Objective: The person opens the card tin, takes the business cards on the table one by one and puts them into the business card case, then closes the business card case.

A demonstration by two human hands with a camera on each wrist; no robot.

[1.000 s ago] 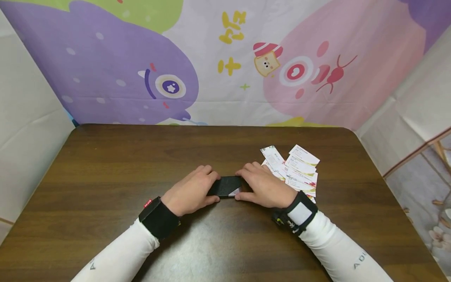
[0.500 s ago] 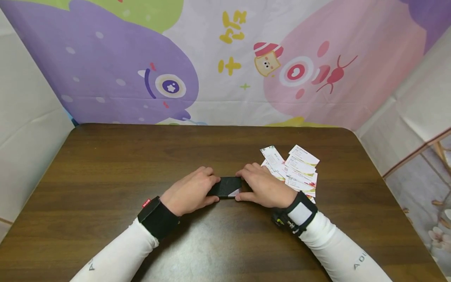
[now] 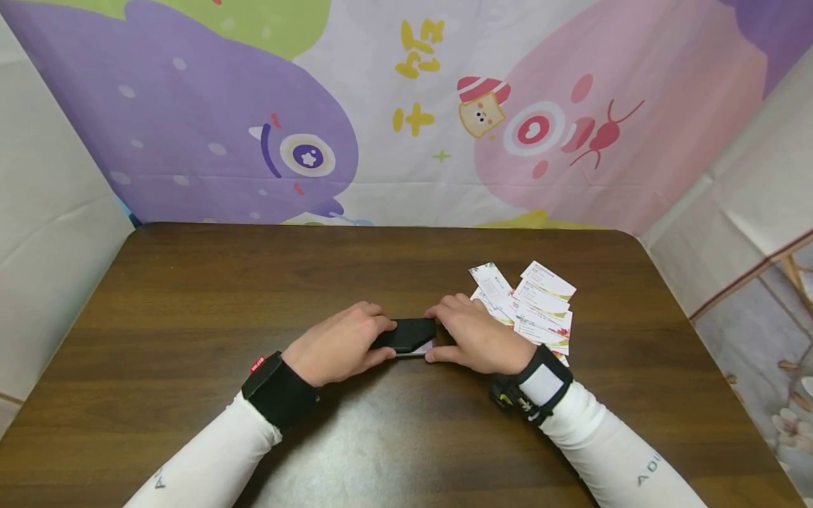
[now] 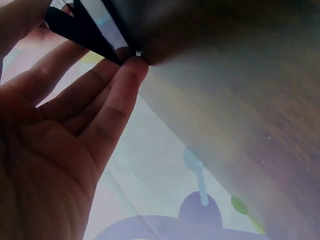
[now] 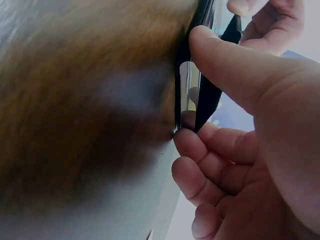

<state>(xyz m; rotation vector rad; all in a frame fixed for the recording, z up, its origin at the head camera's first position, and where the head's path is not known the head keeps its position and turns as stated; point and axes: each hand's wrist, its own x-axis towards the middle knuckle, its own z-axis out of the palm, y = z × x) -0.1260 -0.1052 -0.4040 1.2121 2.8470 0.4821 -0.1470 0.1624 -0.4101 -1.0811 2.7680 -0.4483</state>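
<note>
A small black card case (image 3: 409,334) lies on the brown table between my two hands, its flap raised slightly off a pale inner face. At the left end, my left hand (image 3: 343,343) pinches the case with its fingers at the far side and thumb at the near side. My right hand (image 3: 479,335) grips the right end in the same way, thumb nearest me. The right wrist view shows a gap between the black flap (image 5: 209,100) and the base, with fingertips at its edge. In the left wrist view the tilted flap (image 4: 82,32) stands away from the pale interior.
Several overlapping white business cards (image 3: 543,307) lie fanned just beyond and beside my right hand. Behind the brown table (image 3: 222,275) hangs a cartoon-printed cloth (image 3: 406,176). White cloth walls stand at both sides.
The black flap has lifted off the case's base, showing a pale strip along the near edge. My left hand has shifted slightly left; my right hand stays in place.
</note>
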